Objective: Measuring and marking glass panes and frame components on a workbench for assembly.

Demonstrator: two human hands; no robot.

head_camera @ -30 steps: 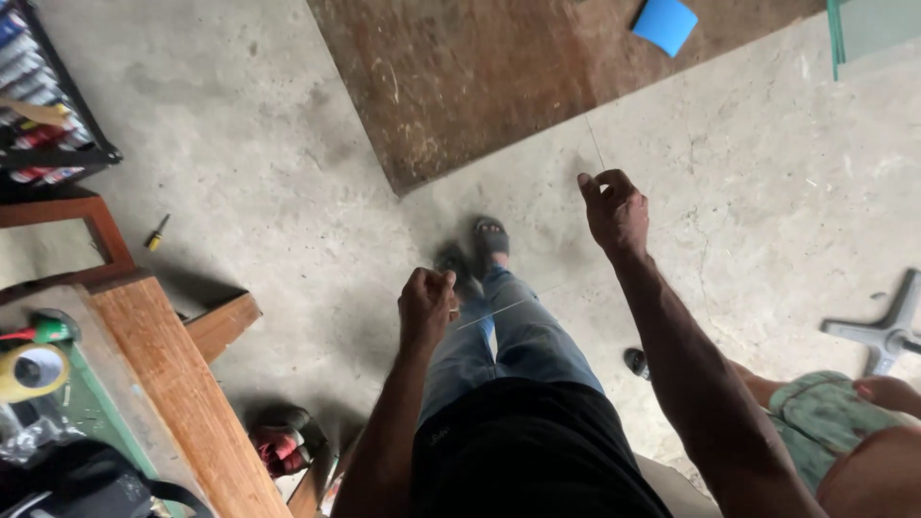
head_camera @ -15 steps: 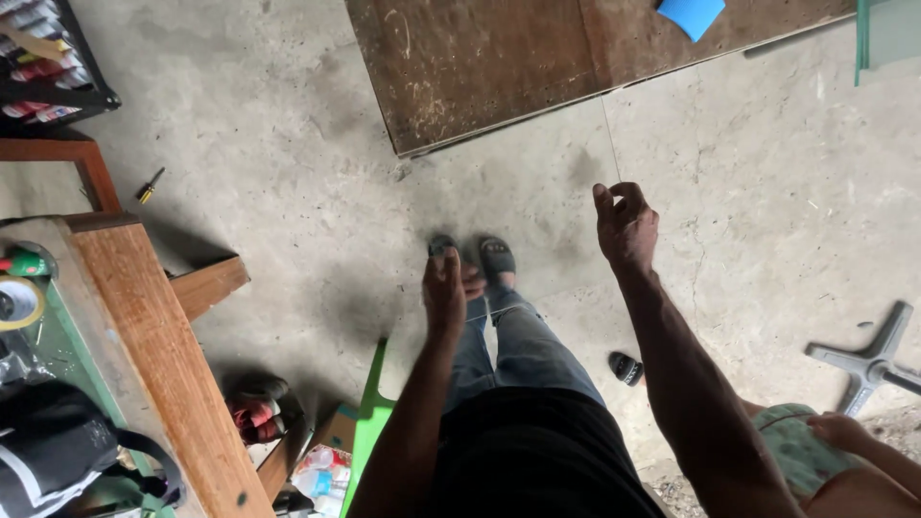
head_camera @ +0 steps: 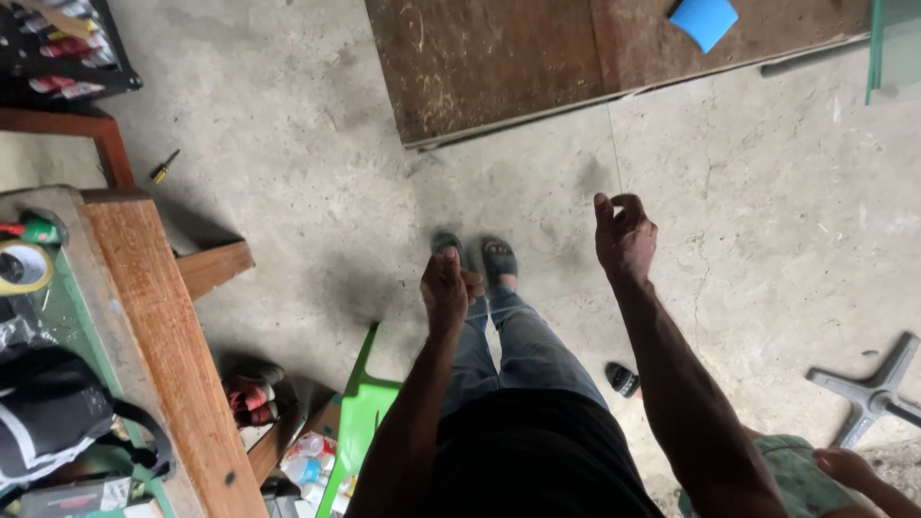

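A thin pale string (head_camera: pixel 614 153), barely visible, runs taut from my hands across the grey concrete floor (head_camera: pixel 317 173) toward the brown wooden board (head_camera: pixel 499 67). My left hand (head_camera: pixel 447 288) is closed, pinching it above my sandals; my right hand (head_camera: pixel 624 235) pinches it with curled fingers, raised. A roll of yellowish tape (head_camera: pixel 21 267) sits on the wooden surface (head_camera: pixel 153 326) far left.

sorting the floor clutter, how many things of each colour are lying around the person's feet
blue: 1, the square pad on the brown board
green: 1, the panel
grey: 1, the cross-shaped base
yellow-handled: 1, the screwdriver
total: 4
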